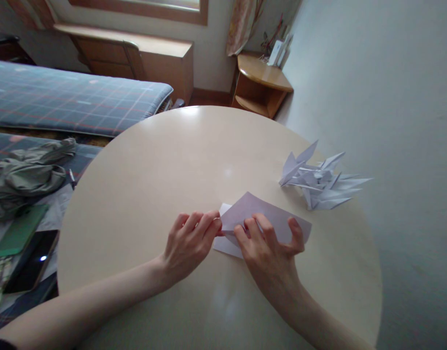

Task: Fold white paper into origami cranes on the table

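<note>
A folded sheet of white paper (250, 206) lies on the round table in front of me, with flaps showing beneath its top layer. At its left corner the fingers of my left hand (192, 238) are closed in a pinch; the fingertips are partly hidden. My right hand (269, 248) rests over the paper's near side. Its thumb and first fingers are bent and pressed together on the front fold, while the little finger sticks up apart. Beyond the right hand stands a cluster of pointed folded paper pieces (320, 182), which look like origami cranes.
The round cream table (154, 170) meets a pale wall (409, 146) on the right. To the left are a plaid mattress (70, 99), a crumpled grey-green cloth (30, 175), a green case (19, 231) and a dark phone (32, 262). A wooden corner shelf (263, 73) stands behind.
</note>
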A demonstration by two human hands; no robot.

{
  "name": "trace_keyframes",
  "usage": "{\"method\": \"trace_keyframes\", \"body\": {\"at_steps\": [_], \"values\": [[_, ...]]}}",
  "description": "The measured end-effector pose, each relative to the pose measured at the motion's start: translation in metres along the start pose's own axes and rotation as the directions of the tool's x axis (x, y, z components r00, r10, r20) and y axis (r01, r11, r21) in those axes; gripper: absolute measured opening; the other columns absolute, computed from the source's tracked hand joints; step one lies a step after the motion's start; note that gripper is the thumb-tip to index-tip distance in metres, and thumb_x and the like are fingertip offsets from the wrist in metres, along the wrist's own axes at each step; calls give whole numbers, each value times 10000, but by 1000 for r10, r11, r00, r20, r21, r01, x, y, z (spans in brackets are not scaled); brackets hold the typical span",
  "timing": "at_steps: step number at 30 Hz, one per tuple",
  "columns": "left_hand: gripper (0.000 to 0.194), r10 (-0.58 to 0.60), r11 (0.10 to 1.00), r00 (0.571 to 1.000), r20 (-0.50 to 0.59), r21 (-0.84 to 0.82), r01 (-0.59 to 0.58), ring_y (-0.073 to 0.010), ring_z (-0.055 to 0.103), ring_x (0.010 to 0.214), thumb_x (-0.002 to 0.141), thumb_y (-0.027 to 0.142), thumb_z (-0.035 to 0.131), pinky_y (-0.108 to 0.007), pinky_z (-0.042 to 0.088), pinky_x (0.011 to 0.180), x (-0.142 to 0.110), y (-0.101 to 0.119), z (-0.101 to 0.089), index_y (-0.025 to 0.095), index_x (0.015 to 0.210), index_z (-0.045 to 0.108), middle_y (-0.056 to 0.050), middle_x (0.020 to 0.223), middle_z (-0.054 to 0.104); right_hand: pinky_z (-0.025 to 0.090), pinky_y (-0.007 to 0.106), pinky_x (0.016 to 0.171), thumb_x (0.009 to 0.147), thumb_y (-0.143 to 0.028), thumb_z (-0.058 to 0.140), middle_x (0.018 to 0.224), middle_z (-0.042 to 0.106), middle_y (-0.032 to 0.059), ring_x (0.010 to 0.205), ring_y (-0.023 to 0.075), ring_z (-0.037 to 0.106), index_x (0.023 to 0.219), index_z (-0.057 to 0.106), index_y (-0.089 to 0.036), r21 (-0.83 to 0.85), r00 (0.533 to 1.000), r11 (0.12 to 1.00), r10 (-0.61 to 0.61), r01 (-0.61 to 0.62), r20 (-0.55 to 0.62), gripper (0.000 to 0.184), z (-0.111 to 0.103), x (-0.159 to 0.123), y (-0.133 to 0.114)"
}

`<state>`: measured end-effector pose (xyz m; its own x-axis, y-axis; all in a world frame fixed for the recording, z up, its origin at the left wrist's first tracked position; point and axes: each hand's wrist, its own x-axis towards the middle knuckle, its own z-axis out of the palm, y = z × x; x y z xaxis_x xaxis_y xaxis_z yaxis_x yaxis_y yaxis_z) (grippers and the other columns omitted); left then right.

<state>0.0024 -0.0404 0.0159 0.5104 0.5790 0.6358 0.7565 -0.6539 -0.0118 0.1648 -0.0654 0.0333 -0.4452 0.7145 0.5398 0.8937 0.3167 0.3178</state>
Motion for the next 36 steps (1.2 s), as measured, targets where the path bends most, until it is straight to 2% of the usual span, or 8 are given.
{"method": "trace_keyframes", "body": {"at_steps": [5,9,15,21,25,29,33,36], "values": [[57,10,1000,999,38,12,-11,-177,536,748,891,218,539,-312,344,641,0,-1,-2,168,874,559,-39,957,677,26,453,1072,879,-54,394,736,637,-7,940,148,499,672,609,-218,-2,1000,1000,-2,2,-14,341,1,0,0],[98,4,1000,999,39,1,-4,-178,541,753,899,267,523,-310,343,658,-1,-3,-3,179,866,549,-35,954,672,32,445,1079,885,-38,391,728,637,-17,929,143,502,666,599,-215,-31,999,1000,2,-3,-40,350,0,2,2],[239,-86,981,994,73,-169,97,-180,543,769,890,396,485,-298,381,675,-4,-3,1,164,853,533,-51,923,649,32,449,1079,888,-27,378,713,635,-15,930,148,501,675,598,-213,-34,999,999,6,-7,-34,358,0,3,4],[179,-177,929,981,77,-316,193,-178,527,766,865,350,547,-300,426,673,-5,-2,4,175,853,580,-54,922,621,34,434,1084,896,-36,367,736,641,-20,930,139,515,678,603,-221,-26,1000,999,23,-23,-22,371,1,1,2],[117,-263,826,959,106,-489,281,-149,513,735,833,313,607,-291,457,666,-6,-4,6,200,818,631,-39,919,604,30,452,1081,894,-28,355,725,628,-15,934,148,520,683,591,-214,8,999,1000,29,-28,-24,367,3,-1,2],[62,-363,649,917,168,-661,378,-137,521,734,789,283,664,-274,467,649,-8,-3,10,223,797,681,-30,891,601,31,445,1077,896,-41,372,725,616,-11,943,152,517,677,582,-214,38,999,998,41,-41,10,349,3,-1,2],[51,-416,499,877,241,-745,442,-135,544,738,770,270,685,-270,467,651,-9,-3,12,229,783,711,-28,853,603,52,458,1062,896,-50,381,713,605,-13,939,151,503,684,575,-216,38,1000,999,27,-27,4,332,2,0,4],[59,-413,449,867,277,-766,459,-134,544,731,769,269,686,-272,463,650,-8,-3,11,227,790,721,-31,845,608,54,462,1053,892,-60,389,740,617,-7,954,154,489,703,577,-220,42,999,999,7,-9,50,311,2,0,6]]}}
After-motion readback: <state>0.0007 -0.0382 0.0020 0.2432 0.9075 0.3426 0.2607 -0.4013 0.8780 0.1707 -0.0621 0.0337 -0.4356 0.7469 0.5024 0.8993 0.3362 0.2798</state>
